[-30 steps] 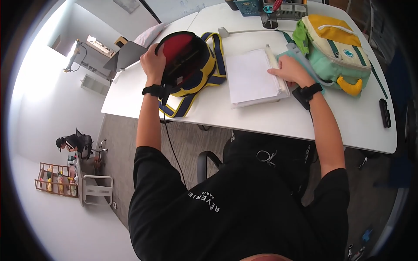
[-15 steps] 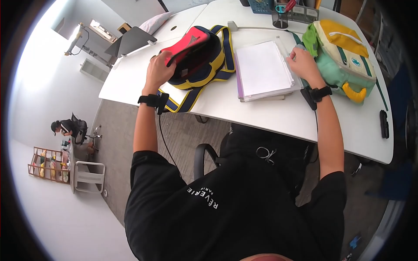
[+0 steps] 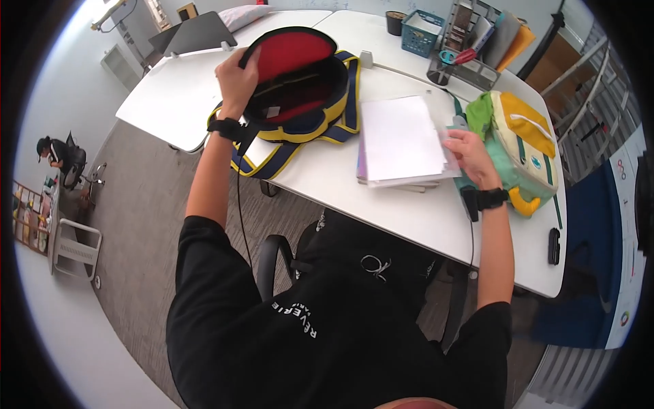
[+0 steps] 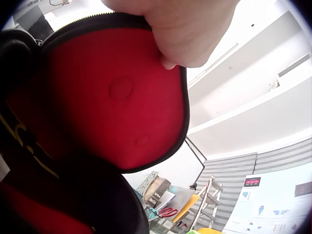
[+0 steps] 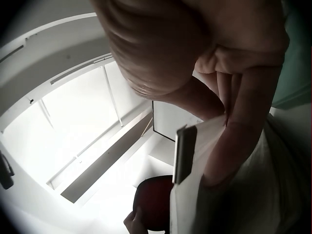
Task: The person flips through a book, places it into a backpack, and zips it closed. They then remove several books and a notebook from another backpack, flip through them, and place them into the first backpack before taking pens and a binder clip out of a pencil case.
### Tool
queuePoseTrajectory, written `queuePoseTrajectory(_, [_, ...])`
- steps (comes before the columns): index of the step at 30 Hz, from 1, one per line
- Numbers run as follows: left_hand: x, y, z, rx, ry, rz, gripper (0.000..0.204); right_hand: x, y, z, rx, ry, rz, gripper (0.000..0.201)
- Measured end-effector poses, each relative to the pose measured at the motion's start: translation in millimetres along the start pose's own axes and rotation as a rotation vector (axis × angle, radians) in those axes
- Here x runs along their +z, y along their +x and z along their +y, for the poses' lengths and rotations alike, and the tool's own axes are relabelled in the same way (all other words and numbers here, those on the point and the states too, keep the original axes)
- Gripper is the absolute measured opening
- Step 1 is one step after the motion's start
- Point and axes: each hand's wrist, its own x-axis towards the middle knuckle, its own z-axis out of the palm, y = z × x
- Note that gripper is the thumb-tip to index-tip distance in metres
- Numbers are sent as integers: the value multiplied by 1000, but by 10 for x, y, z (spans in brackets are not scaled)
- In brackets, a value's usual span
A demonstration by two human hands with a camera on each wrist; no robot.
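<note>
A navy bag with yellow-edged straps (image 3: 334, 112) lies on the table, its red-lined flap (image 3: 293, 51) raised. My left hand (image 3: 237, 83) pinches the flap's edge at the left; in the left wrist view the hand (image 4: 183, 29) grips the zippered rim of the red lining (image 4: 117, 97). To the right of the bag lies a stack of white papers (image 3: 400, 140) with clear sleeves. My right hand (image 3: 473, 158) holds the stack's right edge; in the right wrist view, thumb and finger of the hand (image 5: 195, 63) pinch a translucent sheet (image 5: 214, 127).
A green and yellow backpack (image 3: 521, 146) lies right of the papers, with a black case (image 3: 554, 246) near the table's right edge. A teal basket (image 3: 420, 35), a pen holder (image 3: 439, 71) and a file rack stand at the back. Another person (image 3: 58, 158) is far left.
The view has turned to the right. The flap, lower and folded forward half a second ago, is raised with its red lining showing. My right hand remains at the papers' right edge.
</note>
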Motion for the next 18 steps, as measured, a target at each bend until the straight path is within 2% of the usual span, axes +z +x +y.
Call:
queuePoseTrajectory(2, [22,54,10,2,-14,-28,23,125,35,-53,-49,-5,23,45])
queuePoseTrajectory(4, [-9,99,53,-1,-57,-24,23,231,-73,-323,-106,136,31,42])
queuePoseTrajectory(5, [-20,113,52,-30,-50,-68,25,203,-131,-496,-88,81,-66,44])
queuePoseTrajectory(6, [-21,123,44,-59,-46,-112,28,258,-139,-631,-84,73,-69,44])
queuePoseTrajectory(9, [-24,161,-34,-87,-110,-140,28,499,-62,-929,-172,237,-160,50])
queuePoseTrajectory(10, [-43,187,-48,-91,-107,-140,28,585,16,-956,-169,237,-164,50])
queuePoseTrajectory(14, [-102,343,-66,-169,-204,-318,28,1087,399,-1031,-85,236,-452,48])
queuePoseTrajectory(18, [-139,476,-50,-257,-378,-493,27,1615,993,-917,-5,117,-446,34])
